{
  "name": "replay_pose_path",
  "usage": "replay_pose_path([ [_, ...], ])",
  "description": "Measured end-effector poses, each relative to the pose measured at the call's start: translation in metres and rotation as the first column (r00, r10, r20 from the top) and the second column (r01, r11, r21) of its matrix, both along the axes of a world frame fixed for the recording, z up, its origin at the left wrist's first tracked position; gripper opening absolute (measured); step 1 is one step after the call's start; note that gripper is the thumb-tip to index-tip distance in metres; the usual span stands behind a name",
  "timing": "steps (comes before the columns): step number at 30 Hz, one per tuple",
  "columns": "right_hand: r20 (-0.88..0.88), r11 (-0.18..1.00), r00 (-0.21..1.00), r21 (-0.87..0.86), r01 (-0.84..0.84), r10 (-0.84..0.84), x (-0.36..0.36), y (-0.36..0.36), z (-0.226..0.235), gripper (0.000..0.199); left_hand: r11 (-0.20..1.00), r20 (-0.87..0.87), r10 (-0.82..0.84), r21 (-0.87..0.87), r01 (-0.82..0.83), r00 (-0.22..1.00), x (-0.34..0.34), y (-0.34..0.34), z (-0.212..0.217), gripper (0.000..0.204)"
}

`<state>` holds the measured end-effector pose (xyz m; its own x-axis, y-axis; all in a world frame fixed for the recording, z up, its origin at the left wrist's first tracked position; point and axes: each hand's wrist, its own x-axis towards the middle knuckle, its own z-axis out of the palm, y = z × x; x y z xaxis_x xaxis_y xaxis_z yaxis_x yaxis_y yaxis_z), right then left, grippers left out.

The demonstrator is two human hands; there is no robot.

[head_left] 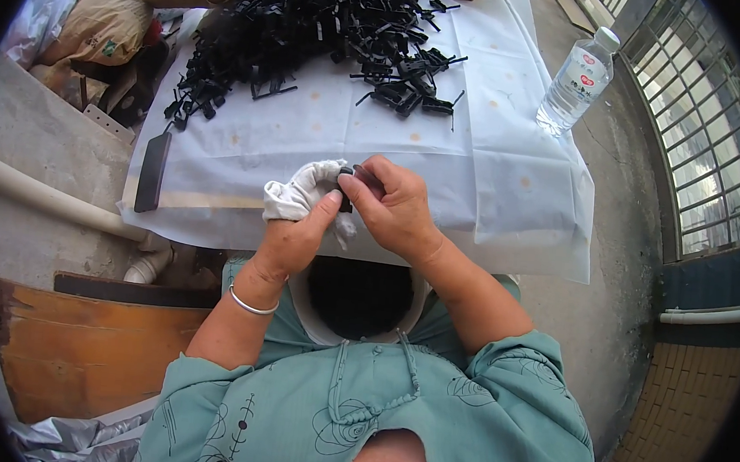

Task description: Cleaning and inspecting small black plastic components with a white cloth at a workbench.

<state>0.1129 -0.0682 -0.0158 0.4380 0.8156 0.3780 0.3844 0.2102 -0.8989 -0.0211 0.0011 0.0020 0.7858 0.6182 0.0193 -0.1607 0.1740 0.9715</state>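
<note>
My left hand (295, 238) holds a crumpled white cloth (299, 192), thumb raised toward a small black plastic part (346, 174). My right hand (394, 207) grips that black part from the right, fingers curled over it. Both hands meet at the near edge of the table (514, 164), which is covered in white paper. A large heap of similar black plastic parts (317, 18) lies on the far half of the table. Below my hands, in my lap, a white bucket (299, 299) shows a dark inside.
A clear water bottle (576, 80) stands at the table's right far corner. A dark flat phone-like slab (152, 172) lies at the left edge. Sacks and cardboard (99, 27) pile up at far left, a white pipe (42, 197) and wooden board (91, 357) at left, a metal grille (700, 127) at right.
</note>
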Motion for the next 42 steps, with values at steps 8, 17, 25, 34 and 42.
replay_pose_path([
  [8,0.012,0.971,0.972,-0.060,-0.232,0.234,0.005,-0.003,0.005,0.025,0.930,-0.077,0.199,0.328,-0.164,0.977,0.003,-0.002,-0.001,0.028],
  [17,-0.200,0.974,0.959,-0.066,-0.218,0.201,-0.008,0.002,-0.010,0.024,0.689,0.000,0.274,0.698,-0.196,0.962,0.005,-0.004,-0.005,0.030],
  [25,0.149,0.900,0.929,-0.340,-0.273,0.338,0.023,-0.008,0.010,0.013,0.993,-0.076,0.118,0.014,-0.117,0.990,-0.003,0.006,0.008,0.027],
  [34,-0.208,0.961,0.950,-0.102,-0.258,0.233,0.017,-0.006,0.007,0.013,0.994,-0.143,-0.064,0.082,0.076,0.988,0.001,0.002,0.012,0.031],
  [42,0.017,0.950,0.953,-0.090,-0.298,0.301,0.013,-0.006,0.005,0.021,0.821,-0.088,0.157,0.565,-0.080,0.984,0.010,0.002,-0.003,0.025],
])
